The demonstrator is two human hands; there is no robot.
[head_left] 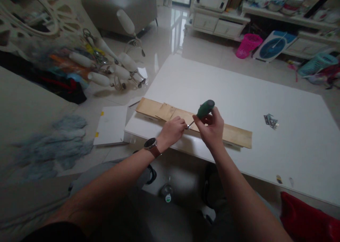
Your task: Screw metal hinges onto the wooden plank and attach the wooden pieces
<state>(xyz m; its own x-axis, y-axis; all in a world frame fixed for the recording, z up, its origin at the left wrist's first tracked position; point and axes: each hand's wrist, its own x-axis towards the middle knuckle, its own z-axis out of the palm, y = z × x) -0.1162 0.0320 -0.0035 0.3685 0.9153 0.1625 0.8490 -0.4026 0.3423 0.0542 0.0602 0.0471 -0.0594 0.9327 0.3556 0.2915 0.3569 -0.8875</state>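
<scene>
My right hand (212, 127) is closed round the green handle of a screwdriver (205, 109), whose shaft slants down to the left. The tip meets a small shiny metal piece (188, 126) at the near edge of a long wooden board (237, 135). My left hand (174, 129), with a watch on the wrist, pinches at that same piece, fingers pressed together; the piece is too small to name. A shorter wooden piece (166, 111) lies across the board's left part. The board rests along the front edge of a large white panel (287, 103).
Several metal parts (271, 121) lie on the panel's right side. A smaller white panel (111, 125) is at the left, with a chandelier (117, 66) on the floor behind it. A clear bottle (167, 192) stands below between my legs; a red object (305, 217) is at lower right.
</scene>
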